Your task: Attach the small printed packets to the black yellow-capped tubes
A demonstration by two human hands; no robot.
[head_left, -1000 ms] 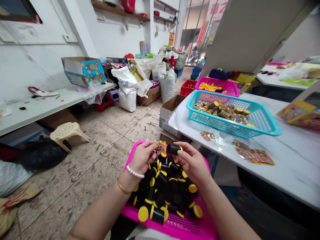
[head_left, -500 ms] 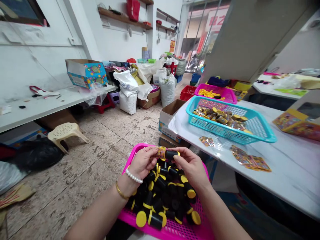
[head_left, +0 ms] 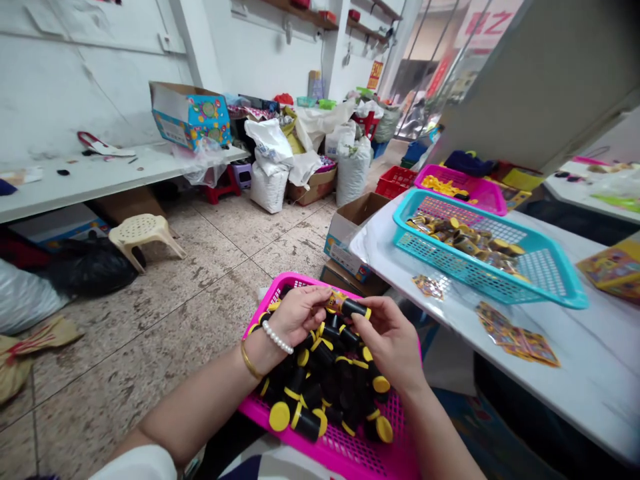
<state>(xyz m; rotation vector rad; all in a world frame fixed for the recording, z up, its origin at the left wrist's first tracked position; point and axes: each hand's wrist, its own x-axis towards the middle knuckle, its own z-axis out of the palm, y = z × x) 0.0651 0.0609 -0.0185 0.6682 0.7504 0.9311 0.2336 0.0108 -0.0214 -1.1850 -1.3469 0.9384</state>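
Note:
My left hand (head_left: 300,317), with a pearl bracelet and a gold bangle at the wrist, pinches a printed, shiny plastic sleeve (head_left: 336,301). My right hand (head_left: 393,343) grips a small black cylinder (head_left: 356,307) with yellow ends. The sleeve meets the cylinder's left end; how far it covers it I cannot tell. Both hands are above a pink basket (head_left: 287,442) heaped with similar black cylinders with yellow caps (head_left: 309,421).
On the marble-look table (head_left: 600,373) at right stand a teal basket (head_left: 450,275) of wrapped cylinders and a pink basket (head_left: 495,200) of yellow pieces. Flat printed sleeves (head_left: 517,333) lie nearby. A cardboard box (head_left: 345,230), a plastic stool (head_left: 145,230) and white sacks (head_left: 270,183) stand on the floor.
The camera view has tilted down and turned left, so the room shifts right and up. Both hands still hold the sleeve and cylinder together, with little visible change.

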